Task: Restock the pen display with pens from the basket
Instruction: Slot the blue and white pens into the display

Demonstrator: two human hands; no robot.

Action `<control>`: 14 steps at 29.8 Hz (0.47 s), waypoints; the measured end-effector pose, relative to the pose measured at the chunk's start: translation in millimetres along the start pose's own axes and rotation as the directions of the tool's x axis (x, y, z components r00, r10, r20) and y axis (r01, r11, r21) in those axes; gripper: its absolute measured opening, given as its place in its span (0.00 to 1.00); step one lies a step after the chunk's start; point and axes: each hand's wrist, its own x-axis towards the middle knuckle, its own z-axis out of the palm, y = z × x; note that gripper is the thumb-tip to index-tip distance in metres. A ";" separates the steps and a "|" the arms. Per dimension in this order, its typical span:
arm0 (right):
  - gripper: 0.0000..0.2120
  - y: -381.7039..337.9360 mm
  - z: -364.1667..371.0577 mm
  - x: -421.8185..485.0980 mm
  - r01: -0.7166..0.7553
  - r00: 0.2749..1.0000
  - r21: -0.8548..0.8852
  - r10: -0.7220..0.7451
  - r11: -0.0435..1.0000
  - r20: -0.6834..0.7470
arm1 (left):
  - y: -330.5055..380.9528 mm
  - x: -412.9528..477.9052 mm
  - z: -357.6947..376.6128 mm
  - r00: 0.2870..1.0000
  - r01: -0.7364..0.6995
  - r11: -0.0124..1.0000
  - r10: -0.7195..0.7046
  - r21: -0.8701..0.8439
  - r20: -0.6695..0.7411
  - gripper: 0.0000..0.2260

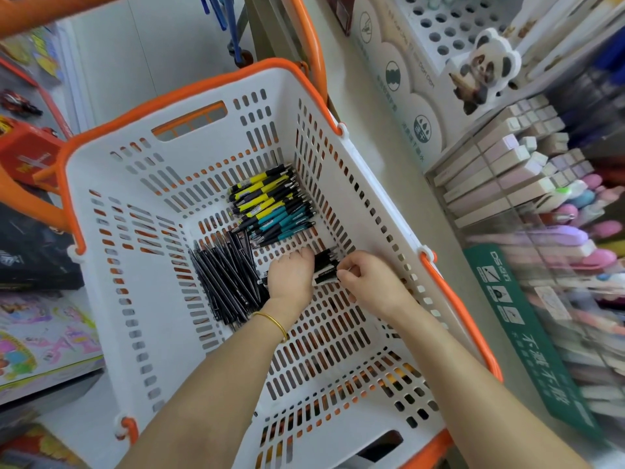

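Down in the basket, a pen bundle is held by both hands

A small bundle of black pens with white labels is found low on the basket floor, toward its 3 o'clock side. Its 9 o'clock end is gripped by the curled fingers of the left hand; its 3 o'clock end is pinched by the right hand. Slim black pens are piled at 9 o'clock of the bundle, with yellow pens and teal pens at 12 o'clock. All are contained by the white basket. The pen display is seen outside at 3 o'clock, partly blurred.
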 end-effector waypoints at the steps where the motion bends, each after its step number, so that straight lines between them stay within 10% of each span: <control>1: 0.05 0.2 0.1 -0.1 0.003 1.000 -0.001 -0.003 1.000 -0.002 | -1.5 0.0 -1.5 1.000 0.014 1.000 -0.014 -0.019 0.008 0.16; 8: 0.03 -2.7 -1.1 -2.9 0.028 1.000 0.030 -0.028 0.999 0.000 | -5.4 -1.8 -7.7 0.964 0.257 0.864 -0.198 -0.434 0.178 0.17; 14: 0.05 -4.5 -1.1 -4.9 0.049 0.999 0.076 -0.049 0.996 -0.001 | -12.1 -7.7 -40.8 0.879 0.446 0.103 -0.237 -0.889 0.413 0.16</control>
